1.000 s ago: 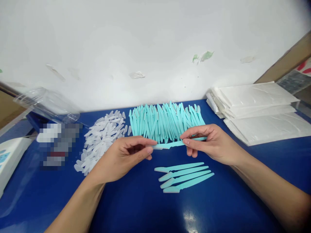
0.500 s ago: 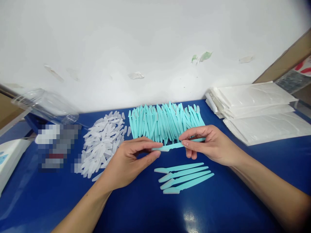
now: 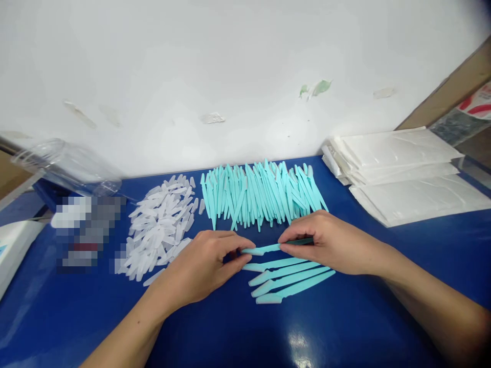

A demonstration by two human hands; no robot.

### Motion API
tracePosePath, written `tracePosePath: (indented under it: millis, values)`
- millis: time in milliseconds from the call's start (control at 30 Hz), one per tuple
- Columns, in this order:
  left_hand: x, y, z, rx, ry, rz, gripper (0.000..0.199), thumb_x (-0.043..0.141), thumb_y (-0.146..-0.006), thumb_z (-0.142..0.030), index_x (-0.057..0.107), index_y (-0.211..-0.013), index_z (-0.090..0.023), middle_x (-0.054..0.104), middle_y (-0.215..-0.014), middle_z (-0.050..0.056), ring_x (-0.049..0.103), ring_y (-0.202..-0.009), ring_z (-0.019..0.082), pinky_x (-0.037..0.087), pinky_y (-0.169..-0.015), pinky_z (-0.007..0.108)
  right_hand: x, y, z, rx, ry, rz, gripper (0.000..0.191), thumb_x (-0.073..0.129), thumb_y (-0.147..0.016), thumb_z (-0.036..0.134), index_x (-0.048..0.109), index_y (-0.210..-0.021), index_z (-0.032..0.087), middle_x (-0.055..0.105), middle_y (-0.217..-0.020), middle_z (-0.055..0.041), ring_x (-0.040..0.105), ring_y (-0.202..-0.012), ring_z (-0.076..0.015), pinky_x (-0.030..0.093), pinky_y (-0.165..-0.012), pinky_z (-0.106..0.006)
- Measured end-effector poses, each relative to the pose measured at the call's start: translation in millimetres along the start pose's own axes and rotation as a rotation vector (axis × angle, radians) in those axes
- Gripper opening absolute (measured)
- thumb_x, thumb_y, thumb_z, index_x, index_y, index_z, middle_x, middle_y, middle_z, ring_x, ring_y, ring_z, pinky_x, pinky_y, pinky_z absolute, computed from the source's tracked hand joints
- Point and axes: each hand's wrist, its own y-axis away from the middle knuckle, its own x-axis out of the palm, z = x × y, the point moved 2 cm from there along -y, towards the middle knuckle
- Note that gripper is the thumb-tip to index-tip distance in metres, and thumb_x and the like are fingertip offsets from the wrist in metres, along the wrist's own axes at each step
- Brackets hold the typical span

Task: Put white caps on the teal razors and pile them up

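A turquoise razor stick [image 3: 268, 249] is held nearly level between both hands. My left hand [image 3: 209, 260] pinches its blade end, while my right hand [image 3: 326, 243] grips the handle end, partly hiding it. Just below lie several turquoise razors [image 3: 293, 281] side by side, blade ends to the left; the uppermost one is close under the held one. A heap of turquoise razors [image 3: 261, 194] lies behind the hands. Left of it is a pile of translucent white caps [image 3: 163, 220], partly behind my left hand.
Flat white plastic packets [image 3: 402, 153] are stacked at the right on the blue table [image 3: 215, 327]. A clear plastic container [image 3: 69, 163] lies at the back left, near a blurred-out item and a white device [image 3: 17, 245]. A white wall rises behind.
Both hands have moved down toward the front with the held razor, which is now just above the row. The view has shifted slightly.
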Motion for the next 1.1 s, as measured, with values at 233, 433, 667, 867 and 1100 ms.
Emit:
tracePosePath:
  millis: [233, 433, 667, 867, 1100]
  values:
    - [7.0, -1, 3, 0.107, -0.107, 0.003, 0.028, 0.055, -0.109, -0.026, 0.082, -0.115, -0.020, 0.079, -0.112, 0.009, 0.073, -0.096, 0.022, 0.053, -0.082, 0.034, 8, 4, 2, -0.060, 0.206, 0.036, 0.027, 0.062, -0.106, 0.031, 0.085, -0.096, 0.021, 0.075, -0.095, -0.0073, 0.069, -0.087, -0.0215, 0.048, -0.074, -0.035]
    - [9.0, 1, 3, 0.107, -0.091, 0.096, 0.026, 0.058, -0.108, -0.025, 0.083, -0.112, -0.023, 0.075, -0.108, 0.007, 0.071, -0.092, 0.021, 0.052, -0.078, 0.032, 7, 6, 10, -0.056, 0.172, 0.126, 0.029, 0.062, -0.104, 0.027, 0.080, -0.082, 0.023, 0.072, -0.078, -0.0028, 0.065, -0.072, -0.0183, 0.044, -0.067, -0.033]
    - [6.0, 0, -2, 0.100, -0.092, 0.022, 0.029, 0.058, -0.108, -0.032, 0.081, -0.124, -0.022, 0.078, -0.110, 0.009, 0.073, -0.093, 0.023, 0.053, -0.077, 0.033, -17, -1, 4, 0.165, 0.109, -0.290, 0.049, 0.065, -0.100, 0.052, 0.062, -0.061, 0.023, 0.058, -0.056, 0.0008, 0.049, -0.052, -0.0145, 0.034, -0.053, -0.032]
    - [-33.1, 9, 12, -0.025, -0.097, -0.207, 0.026, 0.063, -0.106, -0.041, 0.083, -0.105, -0.025, 0.078, -0.090, 0.004, 0.069, -0.076, 0.018, 0.050, -0.067, 0.028, -37, -36, -9, 0.423, 0.218, -0.492, 0.039, 0.073, -0.088, 0.055, 0.065, -0.066, 0.024, 0.068, -0.061, -0.0025, 0.059, -0.058, -0.0194, 0.042, -0.061, -0.036]
    - [-76.1, 35, 51, -0.260, -0.127, -0.328, 0.032, 0.069, -0.098, -0.056, 0.083, -0.100, -0.027, 0.079, -0.087, 0.003, 0.065, -0.073, 0.020, 0.047, -0.060, 0.026, -35, -54, -14, 0.473, 0.015, -0.369, 0.025, 0.077, -0.082, 0.043, 0.071, -0.071, 0.022, 0.064, -0.051, -0.0006, 0.059, -0.047, -0.0170, 0.046, -0.051, -0.032]
